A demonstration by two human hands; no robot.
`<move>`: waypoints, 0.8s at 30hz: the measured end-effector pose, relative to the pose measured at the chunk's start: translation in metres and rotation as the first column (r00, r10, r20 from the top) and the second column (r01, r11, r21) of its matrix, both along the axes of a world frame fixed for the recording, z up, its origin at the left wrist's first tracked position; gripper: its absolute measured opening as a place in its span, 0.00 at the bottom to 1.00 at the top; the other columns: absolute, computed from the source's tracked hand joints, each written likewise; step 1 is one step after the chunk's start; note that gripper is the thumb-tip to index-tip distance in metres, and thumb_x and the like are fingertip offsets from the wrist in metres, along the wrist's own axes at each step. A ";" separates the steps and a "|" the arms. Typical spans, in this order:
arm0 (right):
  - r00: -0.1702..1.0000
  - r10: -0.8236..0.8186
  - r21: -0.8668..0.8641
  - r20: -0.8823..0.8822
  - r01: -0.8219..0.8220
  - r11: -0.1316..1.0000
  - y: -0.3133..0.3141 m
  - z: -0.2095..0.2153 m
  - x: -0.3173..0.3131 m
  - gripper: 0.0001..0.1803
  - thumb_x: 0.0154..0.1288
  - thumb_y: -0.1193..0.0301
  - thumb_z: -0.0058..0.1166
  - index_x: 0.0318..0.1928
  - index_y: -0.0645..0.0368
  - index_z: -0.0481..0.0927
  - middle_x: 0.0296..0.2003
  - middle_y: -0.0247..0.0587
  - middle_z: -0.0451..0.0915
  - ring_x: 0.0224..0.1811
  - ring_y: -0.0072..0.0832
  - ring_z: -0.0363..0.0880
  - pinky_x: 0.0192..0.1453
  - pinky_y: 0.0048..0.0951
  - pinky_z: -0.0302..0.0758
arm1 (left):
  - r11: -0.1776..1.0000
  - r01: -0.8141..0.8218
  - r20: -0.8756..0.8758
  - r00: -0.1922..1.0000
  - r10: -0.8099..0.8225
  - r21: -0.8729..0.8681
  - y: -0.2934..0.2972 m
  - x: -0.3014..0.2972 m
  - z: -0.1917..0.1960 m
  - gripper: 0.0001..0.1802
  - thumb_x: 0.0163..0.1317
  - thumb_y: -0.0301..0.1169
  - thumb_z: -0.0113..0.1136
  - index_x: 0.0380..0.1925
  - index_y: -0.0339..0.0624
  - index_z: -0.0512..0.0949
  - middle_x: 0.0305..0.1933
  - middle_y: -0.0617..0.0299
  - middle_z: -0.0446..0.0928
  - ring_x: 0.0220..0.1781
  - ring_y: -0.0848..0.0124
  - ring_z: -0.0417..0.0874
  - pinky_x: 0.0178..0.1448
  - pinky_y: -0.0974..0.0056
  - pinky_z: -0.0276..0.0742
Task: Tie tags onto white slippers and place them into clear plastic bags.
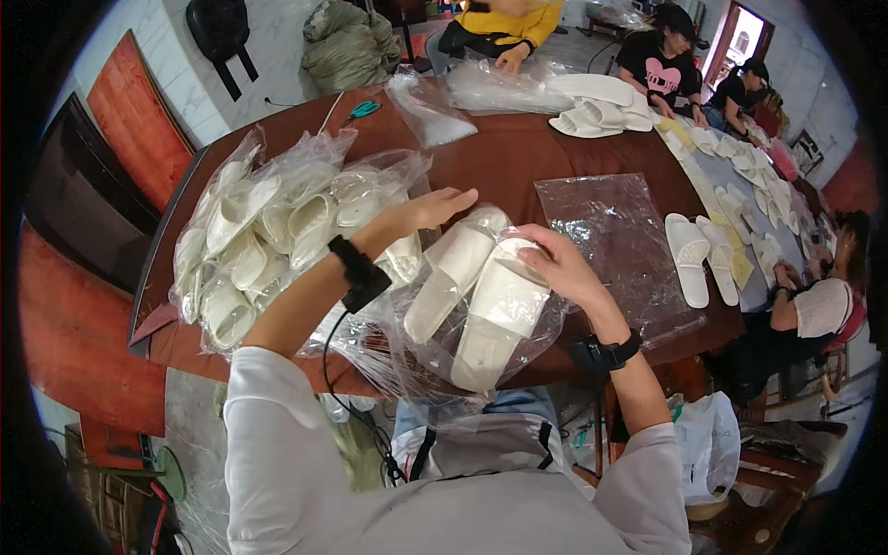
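Observation:
In front of me a pair of white slide slippers (504, 301) lies inside a clear plastic bag at the table's near edge. My right hand (561, 265) grips the far end of the right-hand slipper, thumb on top and fingers curled at its edge. Just beyond the left slipper (451, 259), my left hand (442, 209) is stretched out flat with its fingers straight, close to the bag's far end; its underside is hidden. To the left is a heap of bagged white slippers (268, 222). A flat clear plastic bag (601, 222) lies right of my right hand.
A loose pair of white slippers (700, 259) sits at the table's right. Teal-handled scissors (363, 110), clear bags (430, 111) and stacked slippers (606, 106) lie across the far side of the brown-covered table (499, 157). Several people work around; a person in yellow (504, 28) sits opposite.

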State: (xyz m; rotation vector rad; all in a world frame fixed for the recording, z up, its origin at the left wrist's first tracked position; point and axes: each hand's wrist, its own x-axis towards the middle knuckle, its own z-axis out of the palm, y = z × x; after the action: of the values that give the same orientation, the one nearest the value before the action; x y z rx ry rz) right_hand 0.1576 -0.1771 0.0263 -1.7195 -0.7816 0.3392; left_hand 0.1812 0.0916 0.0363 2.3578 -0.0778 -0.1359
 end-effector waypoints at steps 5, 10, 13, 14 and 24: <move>0.999 0.043 0.092 -0.026 -0.040 0.995 0.004 0.001 0.007 0.17 0.68 0.74 0.52 0.57 0.61 0.74 0.43 0.34 0.79 0.46 0.19 0.74 0.52 0.22 0.71 | 0.741 0.034 -0.341 0.873 -0.349 -0.671 0.010 0.009 -0.032 0.24 0.67 0.47 0.57 0.53 0.40 0.76 0.48 0.62 0.80 0.45 0.75 0.81 0.46 0.68 0.76; 0.987 0.026 -0.184 -0.157 -0.055 0.981 -0.035 -0.004 0.021 0.21 0.67 0.66 0.57 0.57 0.61 0.73 0.41 0.34 0.79 0.43 0.20 0.76 0.45 0.23 0.75 | 0.582 -0.131 -0.211 0.975 -0.072 -0.802 0.014 -0.003 -0.008 0.12 0.66 0.37 0.59 0.43 0.42 0.78 0.42 0.65 0.81 0.43 0.76 0.81 0.46 0.70 0.77; 0.938 -0.021 -0.407 -0.345 -0.129 0.904 -0.049 -0.002 0.022 0.22 0.64 0.58 0.61 0.52 0.58 0.76 0.39 0.33 0.79 0.38 0.18 0.77 0.37 0.23 0.77 | 0.614 -0.095 -0.103 0.994 0.023 -0.784 0.018 -0.021 0.019 0.09 0.65 0.36 0.60 0.36 0.41 0.79 0.34 0.68 0.78 0.35 0.78 0.78 0.40 0.71 0.75; 0.927 -0.045 -0.426 -0.372 -0.128 0.895 -0.052 0.000 0.023 0.21 0.64 0.57 0.61 0.49 0.58 0.77 0.37 0.32 0.79 0.36 0.17 0.76 0.37 0.22 0.76 | 0.605 -0.018 -0.071 0.995 -0.064 -0.796 0.032 -0.016 0.017 0.08 0.65 0.36 0.61 0.34 0.44 0.78 0.31 0.70 0.76 0.32 0.82 0.75 0.38 0.74 0.73; 0.990 -0.107 -0.152 -0.087 0.093 0.984 -0.044 0.050 0.027 0.11 0.68 0.65 0.55 0.37 0.60 0.81 0.27 0.29 0.79 0.27 0.15 0.73 0.30 0.21 0.71 | 0.703 -0.062 0.060 0.987 0.148 -0.709 0.059 -0.050 0.070 0.06 0.67 0.38 0.58 0.36 0.52 0.77 0.33 0.77 0.75 0.35 0.84 0.75 0.42 0.73 0.73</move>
State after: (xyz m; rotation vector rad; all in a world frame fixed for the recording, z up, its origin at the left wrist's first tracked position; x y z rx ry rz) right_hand 0.1849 -0.2210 0.0765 -1.8596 -0.6113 0.4150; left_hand 0.1314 0.1509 0.1063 1.5801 -0.0381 0.0801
